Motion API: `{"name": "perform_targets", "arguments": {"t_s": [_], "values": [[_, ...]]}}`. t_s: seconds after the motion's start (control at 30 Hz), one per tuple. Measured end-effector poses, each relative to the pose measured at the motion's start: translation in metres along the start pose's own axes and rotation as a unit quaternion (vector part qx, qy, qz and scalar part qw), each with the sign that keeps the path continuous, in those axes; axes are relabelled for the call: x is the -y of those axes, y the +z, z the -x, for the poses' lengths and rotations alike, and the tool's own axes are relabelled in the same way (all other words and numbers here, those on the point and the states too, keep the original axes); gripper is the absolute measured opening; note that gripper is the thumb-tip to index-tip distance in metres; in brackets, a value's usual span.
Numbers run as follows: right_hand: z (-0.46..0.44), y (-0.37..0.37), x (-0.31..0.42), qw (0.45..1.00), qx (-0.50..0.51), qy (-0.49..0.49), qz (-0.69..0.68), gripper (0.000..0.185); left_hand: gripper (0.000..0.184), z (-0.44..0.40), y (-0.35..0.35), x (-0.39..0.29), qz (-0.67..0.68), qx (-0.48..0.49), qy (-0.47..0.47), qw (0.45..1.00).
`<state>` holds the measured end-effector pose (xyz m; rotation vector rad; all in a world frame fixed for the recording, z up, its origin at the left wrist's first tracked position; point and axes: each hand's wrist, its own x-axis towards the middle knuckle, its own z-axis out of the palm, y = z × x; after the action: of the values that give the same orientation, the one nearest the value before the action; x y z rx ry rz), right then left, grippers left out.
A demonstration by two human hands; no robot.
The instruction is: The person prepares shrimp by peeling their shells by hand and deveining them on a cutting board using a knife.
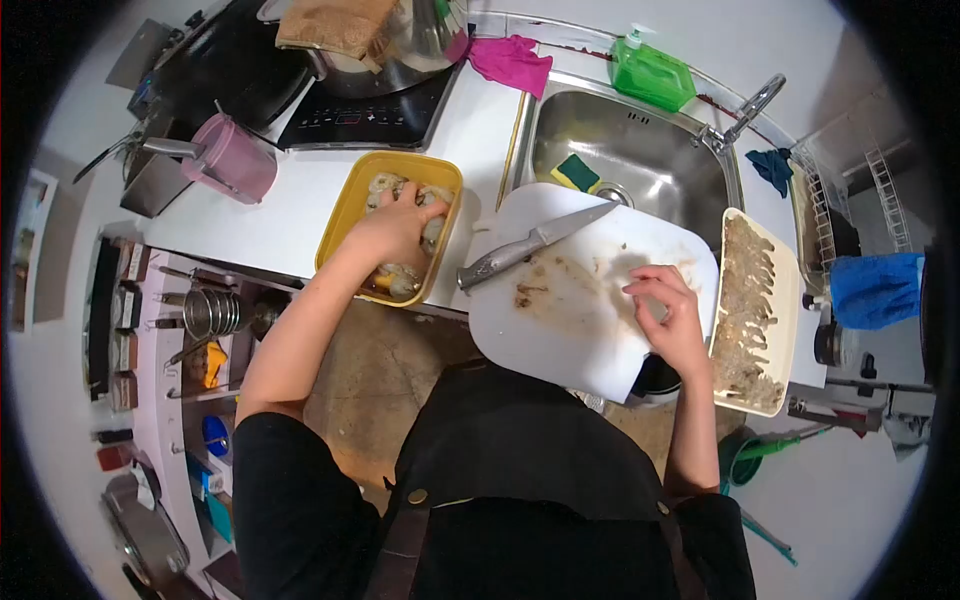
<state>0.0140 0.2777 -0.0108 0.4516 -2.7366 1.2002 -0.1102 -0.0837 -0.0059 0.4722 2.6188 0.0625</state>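
My left hand [395, 226] reaches into a yellow plastic container [343, 207] at the counter's edge. Its fingers are spread over greyish raw shrimp [403, 284], touching them; the undersides of the fingers are hidden. Above the white cutting board [540, 345] is my right hand [668, 318], fingers bent, thumb apart from them, nothing visible between. A knife [530, 245] with a grey handle lies across the board's upper left, blade toward the sink. Brown residue [530, 290] smears the board. To the right, a cream tray [785, 330] holds rows of greyish shrimp [745, 310].
Behind the board is a steel sink [660, 150] with a sponge [575, 173] and faucet [750, 110]. A green soap bottle [650, 75] stands behind it. At left are an induction cooktop [370, 115] bearing a pot and a pink pitcher [235, 160]. A pink cloth [510, 63] lies nearby.
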Motion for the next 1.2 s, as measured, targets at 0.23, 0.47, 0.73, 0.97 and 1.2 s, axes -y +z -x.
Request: {"name": "perform_targets", "arguments": {"t_s": [0.23, 0.47, 0.73, 0.97, 1.2], "values": [[0.018, 0.031, 0.021, 0.996, -0.008, 0.082, -0.028, 0.018, 0.05, -0.011, -0.004, 0.037, 0.077, -0.017, 0.118, 0.99], [0.022, 0.021, 0.019, 0.994, -0.032, 0.108, -0.016, 0.018, 0.045, -0.014, -0.02, 0.073, 0.116, -0.111, 0.074, 0.984], [0.007, 0.027, 0.022, 0.997, -0.001, 0.064, -0.03, 0.016, 0.111, -0.004, -0.02, 0.039, -0.005, 0.043, -0.008, 0.999], [0.019, 0.018, 0.001, 0.997, -0.002, 0.067, -0.028, 0.015, 0.096, -0.006, 0.011, 0.049, 0.077, 0.028, 0.067, 0.994], [0.031, 0.005, -0.011, 0.994, -0.018, 0.097, -0.056, 0.016, 0.069, 0.01, 0.028, 0.039, 0.089, -0.068, 0.084, 0.99]]}}
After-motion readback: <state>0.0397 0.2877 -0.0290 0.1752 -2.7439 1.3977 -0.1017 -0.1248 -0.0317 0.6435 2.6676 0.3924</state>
